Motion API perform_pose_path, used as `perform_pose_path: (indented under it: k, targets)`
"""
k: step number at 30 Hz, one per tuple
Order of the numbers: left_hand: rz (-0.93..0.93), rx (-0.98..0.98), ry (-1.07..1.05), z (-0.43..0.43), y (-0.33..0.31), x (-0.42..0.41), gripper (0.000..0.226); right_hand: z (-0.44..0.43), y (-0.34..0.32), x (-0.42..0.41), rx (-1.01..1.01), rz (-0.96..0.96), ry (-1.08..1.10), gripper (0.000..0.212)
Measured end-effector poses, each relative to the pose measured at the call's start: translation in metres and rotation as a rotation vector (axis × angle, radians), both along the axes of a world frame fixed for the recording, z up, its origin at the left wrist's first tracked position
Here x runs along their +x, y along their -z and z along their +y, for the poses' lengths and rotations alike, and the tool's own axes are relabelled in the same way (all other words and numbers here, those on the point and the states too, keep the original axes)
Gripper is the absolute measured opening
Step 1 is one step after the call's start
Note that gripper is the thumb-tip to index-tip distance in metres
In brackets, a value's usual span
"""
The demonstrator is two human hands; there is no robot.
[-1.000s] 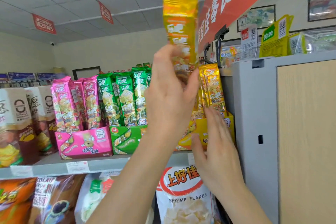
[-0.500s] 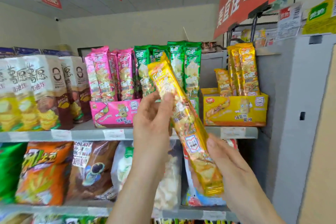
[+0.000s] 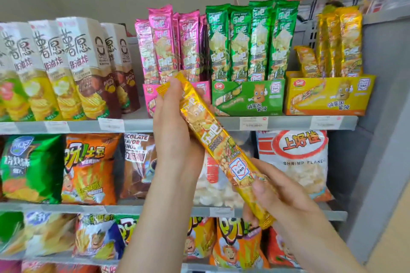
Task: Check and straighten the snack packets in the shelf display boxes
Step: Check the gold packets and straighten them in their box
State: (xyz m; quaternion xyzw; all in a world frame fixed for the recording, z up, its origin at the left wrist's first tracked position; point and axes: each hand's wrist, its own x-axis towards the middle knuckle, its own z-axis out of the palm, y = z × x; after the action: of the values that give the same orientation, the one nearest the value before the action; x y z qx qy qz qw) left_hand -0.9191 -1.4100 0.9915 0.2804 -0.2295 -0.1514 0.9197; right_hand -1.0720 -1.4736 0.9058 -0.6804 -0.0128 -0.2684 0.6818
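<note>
Both my hands hold one long yellow snack packet [image 3: 213, 137] slanted in front of the shelves. My left hand [image 3: 175, 126] grips its upper end and my right hand [image 3: 277, 197] grips its lower end. On the top shelf stand three display boxes: a pink box [image 3: 150, 93] with pink packets [image 3: 166, 44], partly hidden behind my left hand, a green box [image 3: 248, 97] with upright green packets [image 3: 250, 40], and a yellow box [image 3: 328, 95]. The yellow box holds a few upright yellow packets [image 3: 339, 42] and one shorter, leaning packet [image 3: 307, 61].
Tall white chip cartons [image 3: 73, 68] fill the top shelf's left. Below the shelf edge [image 3: 288, 122] sit bagged snacks, including a shrimp flakes bag [image 3: 297, 162] and an orange bag [image 3: 88, 168]. A grey cabinet side [image 3: 381, 106] bounds the shelves on the right.
The yellow packet came down from overhead to chest height, tilted diagonally. My right hand left the yellow box and took the packet's lower end. The view dropped toward the lower shelves.
</note>
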Motion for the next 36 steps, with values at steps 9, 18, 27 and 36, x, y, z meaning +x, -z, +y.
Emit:
perform_pose_path:
  k: [9,18,27,36]
  targets:
    - [-0.152,0.082,-0.181,0.022,0.018,0.019,0.019,0.011,0.005,0.006,-0.013,-0.027,0.285,0.033]
    - [-0.224,0.295,-0.091,0.018,0.046,0.004,0.054,0.038,0.014,0.029,-0.051,-0.119,0.456,0.028]
    - [-0.391,0.373,-0.004,0.028,0.073,-0.005,0.027,0.036,0.014,0.043,-0.148,-0.177,0.588,0.031]
    - [-0.261,0.209,-0.156,0.043,0.047,0.024,0.010,0.033,0.017,0.047,-0.116,-0.124,0.497,0.041]
